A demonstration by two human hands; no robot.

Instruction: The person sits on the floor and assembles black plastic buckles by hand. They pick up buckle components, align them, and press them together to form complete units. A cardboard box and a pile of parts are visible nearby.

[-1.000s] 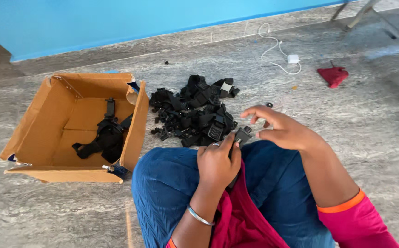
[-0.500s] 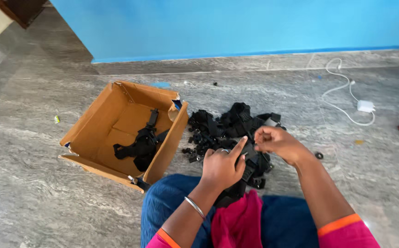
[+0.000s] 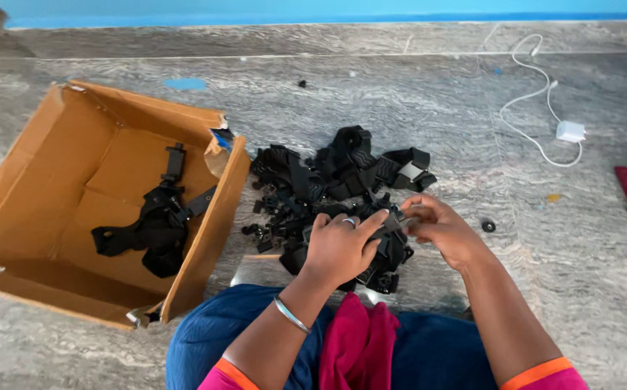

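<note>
Hands: left hand and right hand pinched one black strap piece, frame centre.
Pile: black straps just above.
Box: cardboard box, left.

i see only one view: the head camera looks steeply down, close above the floor, toward the wall.

1. Soft, even daylight fills the scene; the source itself is not visible.
2. The grey stone floor is bright, with a pale sheen beside the cardboard box, towards the person's knees.
3. Shadows are weak: a dim one inside the box, under its near wall.
4. The black strap pile beside the box loses detail in its darkest parts.
5. Both hands look slightly soft; the floor's straight seam bows a little far from the box.
</note>
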